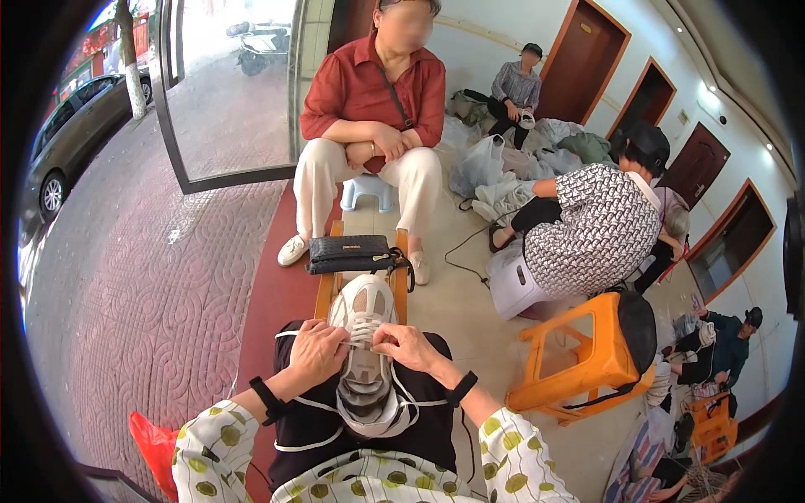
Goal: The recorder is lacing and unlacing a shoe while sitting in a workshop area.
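A white and beige sneaker (363,394) rests on my lap, its toe pointing away from me and its opening toward me. White shoelace (363,325) runs across its front in several rows. My left hand (318,349) is closed at the left side of the lacing, thumb and fingers pinching a lace. On the opposite side, my right hand (407,347) also pinches a lace between thumb and fingers. Loose lace ends trail over my dark trousers on both sides. The fingertips partly cover the eyelets.
Ahead, a black purse (348,253) lies on a wooden stand (325,295), facing a seated person in red. An orange stool (579,348) stands to my right. Several people sit among plastic bags (480,166). A glass door (235,92) and a red bag (153,448) are on the left.
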`<act>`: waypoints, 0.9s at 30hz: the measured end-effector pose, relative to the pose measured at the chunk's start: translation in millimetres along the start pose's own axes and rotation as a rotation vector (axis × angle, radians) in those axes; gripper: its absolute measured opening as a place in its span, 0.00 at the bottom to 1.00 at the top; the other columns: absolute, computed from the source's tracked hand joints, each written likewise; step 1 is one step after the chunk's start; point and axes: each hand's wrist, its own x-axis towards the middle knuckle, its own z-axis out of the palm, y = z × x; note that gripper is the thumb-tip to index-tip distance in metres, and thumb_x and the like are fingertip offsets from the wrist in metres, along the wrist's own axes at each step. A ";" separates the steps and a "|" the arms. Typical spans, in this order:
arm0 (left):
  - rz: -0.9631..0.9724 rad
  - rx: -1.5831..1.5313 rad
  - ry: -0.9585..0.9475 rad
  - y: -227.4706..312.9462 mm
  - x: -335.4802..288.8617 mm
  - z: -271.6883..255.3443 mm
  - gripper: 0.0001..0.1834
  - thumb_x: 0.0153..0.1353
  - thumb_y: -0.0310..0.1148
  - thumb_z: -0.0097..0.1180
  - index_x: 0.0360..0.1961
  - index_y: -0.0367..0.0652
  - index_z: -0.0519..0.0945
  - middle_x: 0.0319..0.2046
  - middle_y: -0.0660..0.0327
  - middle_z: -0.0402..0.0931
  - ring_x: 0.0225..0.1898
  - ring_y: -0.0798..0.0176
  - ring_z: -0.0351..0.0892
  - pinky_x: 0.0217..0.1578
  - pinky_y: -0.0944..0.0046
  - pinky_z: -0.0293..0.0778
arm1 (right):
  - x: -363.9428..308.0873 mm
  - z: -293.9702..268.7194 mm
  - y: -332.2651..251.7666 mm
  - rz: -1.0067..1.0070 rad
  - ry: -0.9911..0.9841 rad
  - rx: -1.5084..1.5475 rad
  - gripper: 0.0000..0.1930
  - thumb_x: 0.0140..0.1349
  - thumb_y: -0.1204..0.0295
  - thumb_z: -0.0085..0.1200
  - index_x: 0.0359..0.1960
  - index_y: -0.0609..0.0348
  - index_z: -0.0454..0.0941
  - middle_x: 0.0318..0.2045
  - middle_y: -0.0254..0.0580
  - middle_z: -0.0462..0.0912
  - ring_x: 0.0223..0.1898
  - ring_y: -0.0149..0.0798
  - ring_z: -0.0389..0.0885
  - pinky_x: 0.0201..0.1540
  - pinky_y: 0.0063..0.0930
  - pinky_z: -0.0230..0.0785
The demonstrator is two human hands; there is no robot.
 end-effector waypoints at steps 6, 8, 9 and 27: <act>-0.023 -0.025 -0.050 -3.4 -6.6 0.9 0.06 0.56 0.35 0.59 0.28 0.46 0.77 0.27 0.59 0.81 0.37 0.56 0.80 0.51 0.54 0.67 | 2.8 -0.1 6.5 0.000 -0.116 0.185 0.03 0.63 0.78 0.57 0.36 0.63 0.76 0.31 0.32 0.82 0.34 0.24 0.77 0.39 0.23 0.73; 0.013 0.002 -0.031 -5.7 -6.9 2.5 0.06 0.55 0.35 0.59 0.26 0.46 0.77 0.25 0.59 0.79 0.36 0.55 0.78 0.47 0.53 0.67 | 6.7 -1.4 11.3 -0.010 -0.139 0.166 0.03 0.63 0.79 0.56 0.38 0.63 0.76 0.32 0.31 0.81 0.36 0.24 0.77 0.44 0.22 0.72; 0.036 0.023 -0.004 -7.7 -7.2 6.2 0.06 0.55 0.34 0.59 0.25 0.46 0.77 0.24 0.58 0.77 0.34 0.53 0.77 0.45 0.53 0.67 | 9.3 -0.2 12.3 -0.010 -0.127 0.122 0.03 0.62 0.79 0.55 0.38 0.62 0.77 0.33 0.31 0.81 0.38 0.25 0.77 0.45 0.24 0.72; -0.159 0.136 -0.073 -34.3 -3.7 -38.1 0.06 0.53 0.31 0.54 0.22 0.43 0.74 0.25 0.59 0.76 0.36 0.53 0.77 0.42 0.51 0.67 | -9.9 7.2 -3.9 -0.155 0.270 -0.370 0.05 0.61 0.77 0.54 0.38 0.58 0.76 0.35 0.45 0.77 0.35 0.47 0.81 0.37 0.37 0.73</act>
